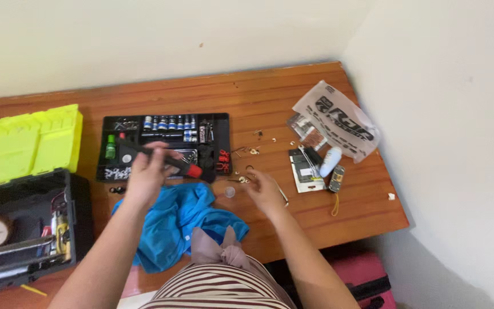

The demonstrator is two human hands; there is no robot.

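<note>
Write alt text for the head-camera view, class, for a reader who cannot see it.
Seen from above, a person's left hand holds a black tool with a red tip over a black parts tray, while the right hand touches small metal parts on a wooden table. A blue cloth lies nearby; an open yellow-lidded toolbox stands at left.

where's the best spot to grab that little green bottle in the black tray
Probably by its upper body, coming straight down from above. The green bottle seems to stand upright in a compartment at the left end of the black tray, so its sides look hemmed in. The left hand, holding a red-tipped black tool, is nearest.
</note>
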